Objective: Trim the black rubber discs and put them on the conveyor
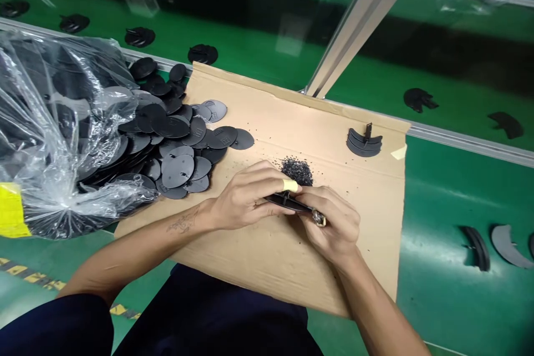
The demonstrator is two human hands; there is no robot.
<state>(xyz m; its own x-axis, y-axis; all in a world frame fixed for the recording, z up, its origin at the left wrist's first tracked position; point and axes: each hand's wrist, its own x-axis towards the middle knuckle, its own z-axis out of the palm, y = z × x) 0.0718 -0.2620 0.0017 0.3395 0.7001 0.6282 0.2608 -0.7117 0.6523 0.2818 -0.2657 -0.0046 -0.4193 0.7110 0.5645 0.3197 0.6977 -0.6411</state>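
Both hands meet over a cardboard sheet [258, 256]. My left hand [250, 194], with yellow tape on one finger, is closed on a thin black plastic part [287, 201], seen nearly edge-on. My right hand [331, 219] is closed on the other end of the same part; a small metallic item [319, 217] shows at its fingers, too little of it visible to name. Just beyond the fingers lies a small heap of black plastic bits [297, 169]. A curved black part [364, 142] rests on the cardboard at the back right.
Black oval discs [177, 171] are piled at left, spilling from a clear plastic bag [62, 122]. A metal post [354, 28] rises behind the cardboard. Several black parts lie on the green surface [442, 189] beyond and at right.
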